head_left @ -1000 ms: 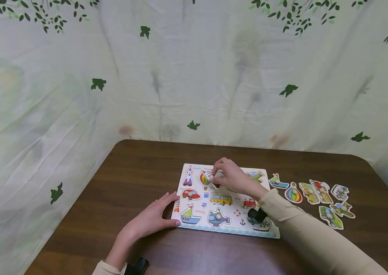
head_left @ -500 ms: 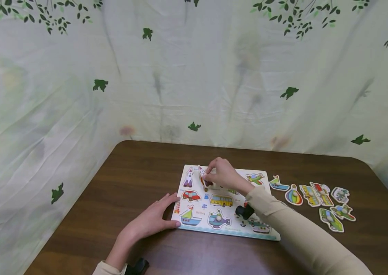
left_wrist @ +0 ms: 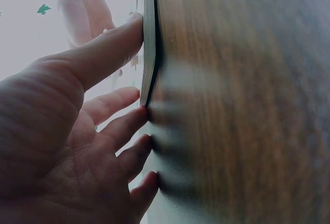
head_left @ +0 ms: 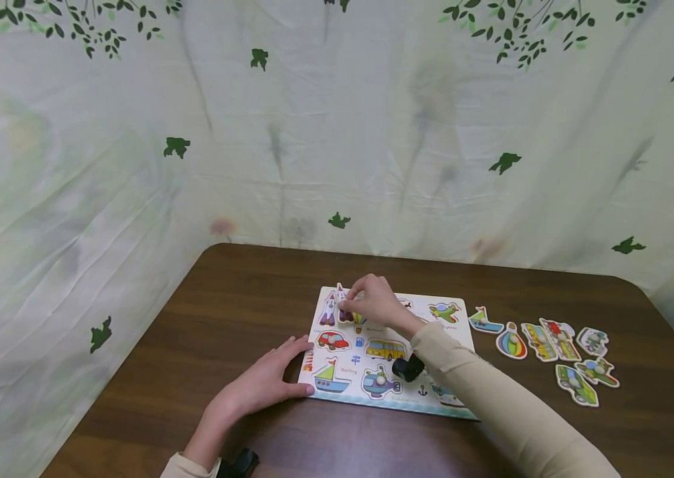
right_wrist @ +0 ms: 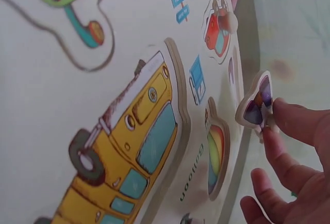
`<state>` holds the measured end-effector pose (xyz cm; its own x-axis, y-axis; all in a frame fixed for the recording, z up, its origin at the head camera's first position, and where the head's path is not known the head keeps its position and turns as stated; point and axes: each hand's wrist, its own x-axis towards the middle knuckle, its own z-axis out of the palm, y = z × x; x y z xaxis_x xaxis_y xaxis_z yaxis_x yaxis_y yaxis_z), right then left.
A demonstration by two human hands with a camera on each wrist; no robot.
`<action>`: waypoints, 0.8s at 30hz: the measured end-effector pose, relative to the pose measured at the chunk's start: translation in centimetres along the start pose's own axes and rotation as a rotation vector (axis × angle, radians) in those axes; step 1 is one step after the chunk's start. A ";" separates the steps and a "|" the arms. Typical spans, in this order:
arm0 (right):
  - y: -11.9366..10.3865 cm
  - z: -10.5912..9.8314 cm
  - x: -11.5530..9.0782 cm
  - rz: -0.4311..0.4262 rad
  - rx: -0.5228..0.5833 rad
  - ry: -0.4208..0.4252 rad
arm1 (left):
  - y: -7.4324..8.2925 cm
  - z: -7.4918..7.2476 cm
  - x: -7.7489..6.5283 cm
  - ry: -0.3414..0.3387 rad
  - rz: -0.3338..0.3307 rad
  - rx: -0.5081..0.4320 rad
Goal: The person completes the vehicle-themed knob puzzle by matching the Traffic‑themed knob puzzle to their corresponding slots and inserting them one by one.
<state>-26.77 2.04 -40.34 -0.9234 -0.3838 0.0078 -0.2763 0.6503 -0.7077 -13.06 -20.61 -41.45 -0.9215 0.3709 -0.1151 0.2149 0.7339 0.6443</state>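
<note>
My right hand [head_left: 375,302] pinches a rocket puzzle piece [head_left: 340,294] between thumb and index finger, at its small knob. The piece is tilted and raised just off the puzzle board [right_wrist: 41,105], beside the printed rocket recess [head_left: 327,311]. In the right wrist view the rocket's purple tail fins [right_wrist: 260,103] show, while the rest is cut from sight. My left hand [head_left: 267,375] rests at the board's left edge, thumb against the lower left corner; in the left wrist view its fingers [left_wrist: 124,126] lie along that edge and the table.
A red car piece [head_left: 333,340] and a submarine piece [head_left: 378,382] sit in the board. Right of it lie loose pieces: a sailboat [head_left: 484,321], a balloon [head_left: 511,342], a yellow bus [head_left: 540,342], a green truck [head_left: 577,385], an airplane [head_left: 597,372] and others. A curtain hangs behind the table.
My right hand has moved left over the board with the rocket piece, from the balloon recess to beside the rocket recess. The piece has turned more upright. My left hand stays put.
</note>
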 end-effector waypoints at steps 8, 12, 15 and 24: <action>-0.6 0.6 0.2 0.042 0.015 0.006 | -0.1 0.0 0.0 0.007 0.010 0.002; -0.8 0.9 0.4 0.050 0.008 0.011 | -0.1 0.0 0.0 0.007 0.008 0.000; -0.9 1.1 0.4 0.052 0.000 0.022 | -0.1 0.1 0.0 0.005 0.011 -0.001; -1.5 1.9 0.7 0.043 -0.068 0.073 | -0.2 0.2 0.0 0.010 0.017 0.001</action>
<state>-26.52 -0.41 -40.63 -0.9510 -0.3075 0.0313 -0.2510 0.7092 -0.6588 -13.09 -20.65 -41.71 -0.9208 0.3778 -0.0969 0.2309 0.7282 0.6454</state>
